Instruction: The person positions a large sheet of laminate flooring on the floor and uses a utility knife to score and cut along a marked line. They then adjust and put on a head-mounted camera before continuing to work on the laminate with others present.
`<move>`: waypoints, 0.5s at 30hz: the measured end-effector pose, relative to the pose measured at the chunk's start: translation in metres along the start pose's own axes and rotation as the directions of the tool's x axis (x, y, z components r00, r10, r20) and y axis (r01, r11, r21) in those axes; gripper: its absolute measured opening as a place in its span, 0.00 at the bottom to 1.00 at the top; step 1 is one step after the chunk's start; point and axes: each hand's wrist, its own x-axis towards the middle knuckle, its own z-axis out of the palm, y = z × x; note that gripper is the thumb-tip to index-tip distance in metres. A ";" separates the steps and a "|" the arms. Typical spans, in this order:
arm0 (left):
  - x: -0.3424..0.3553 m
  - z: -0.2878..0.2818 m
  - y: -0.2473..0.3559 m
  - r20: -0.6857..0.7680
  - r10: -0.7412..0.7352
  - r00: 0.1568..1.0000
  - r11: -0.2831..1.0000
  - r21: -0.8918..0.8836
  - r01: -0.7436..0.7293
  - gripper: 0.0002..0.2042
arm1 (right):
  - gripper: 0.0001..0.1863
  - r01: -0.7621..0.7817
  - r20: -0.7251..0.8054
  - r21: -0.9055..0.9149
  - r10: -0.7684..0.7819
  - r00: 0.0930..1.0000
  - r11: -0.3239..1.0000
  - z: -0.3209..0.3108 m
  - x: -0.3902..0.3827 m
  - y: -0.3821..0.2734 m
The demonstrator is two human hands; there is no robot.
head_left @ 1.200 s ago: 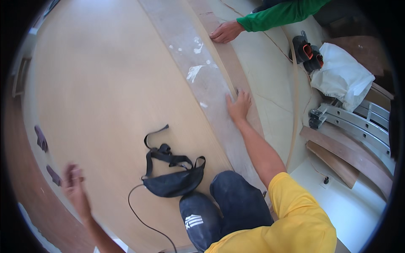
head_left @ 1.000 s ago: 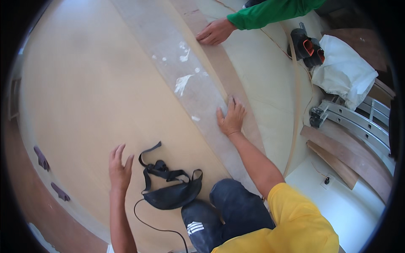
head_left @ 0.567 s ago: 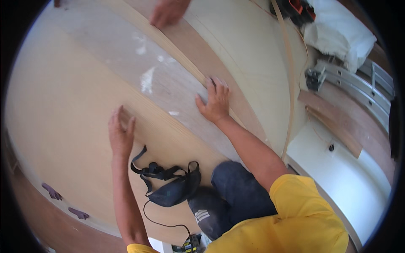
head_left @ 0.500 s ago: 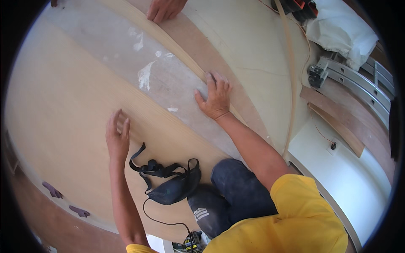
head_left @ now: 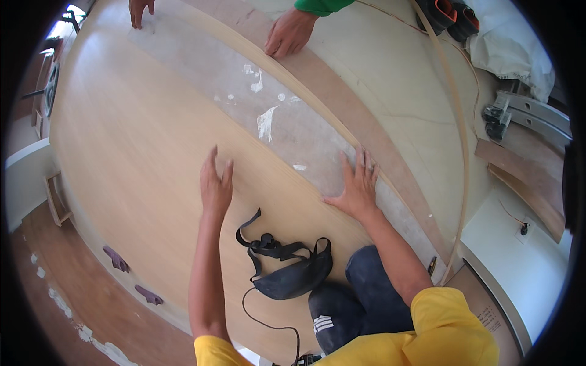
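My right hand (head_left: 356,186) is spread, its fingertips resting on the narrow wood strip (head_left: 317,113) along the far edge of a greyish, white-smeared band (head_left: 268,143). Over the broad pale wood-grain sheet (head_left: 140,140) my left hand (head_left: 217,186) is raised, fingers apart and holding nothing. Whether it touches the sheet, I cannot tell. Between my arms lies a black waist bag (head_left: 290,277) with loose straps, and a thin black cord runs from it toward the lower edge. My knees are beside the bag.
A co-worker's hand (head_left: 290,33) with a green sleeve presses on the strip's far part; another hand (head_left: 140,12) touches the sheet's far left. Two purple cloth pieces (head_left: 116,259) lie at its left edge. A ladder (head_left: 531,113), a white bag (head_left: 513,49) and wood offcuts (head_left: 525,189) are at right.
The view has shifted, so the scene sits further right and lower. My right hand has moved nearer along the strip, fingers more spread. The co-worker's second hand has come into view.
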 end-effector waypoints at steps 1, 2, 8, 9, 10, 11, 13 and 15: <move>0.025 0.013 0.002 -0.046 0.017 0.999 1.000 0.010 -0.017 0.29 | 0.66 0.012 0.024 -0.008 -0.012 1.000 1.000 -0.003 -0.002 -0.002; 0.051 0.024 0.000 -0.103 0.006 0.995 1.000 -0.011 -0.008 0.30 | 0.67 0.024 0.053 -0.018 -0.023 0.998 1.000 -0.004 -0.005 -0.001; 0.139 0.057 0.015 -0.243 -0.092 0.966 0.994 0.036 0.103 0.37 | 0.65 -0.060 0.014 0.053 0.060 0.998 0.997 0.006 -0.008 0.012; 0.143 0.061 0.020 -0.238 -0.051 0.970 0.998 0.023 0.058 0.38 | 0.65 -0.063 -0.003 0.065 0.063 0.998 0.996 0.007 -0.009 0.012; 0.145 0.068 0.019 -0.264 -0.072 0.962 0.995 0.054 0.089 0.38 | 0.65 -0.064 -0.021 0.077 0.066 0.998 0.995 0.008 -0.009 0.013; 0.146 0.074 0.018 -0.292 -0.092 0.952 0.989 0.085 0.121 0.38 | 0.65 -0.064 -0.039 0.089 0.067 0.997 0.994 0.008 -0.009 0.013; 0.147 0.080 0.016 -0.331 -0.101 0.938 0.982 0.117 0.147 0.38 | 0.64 -0.046 -0.027 0.070 0.048 0.998 0.997 0.009 -0.009 0.011; 0.144 0.082 0.022 -0.348 -0.086 0.934 0.985 0.113 0.133 0.38 | 0.64 -0.057 -0.025 0.053 0.058 0.998 0.997 0.008 -0.003 0.017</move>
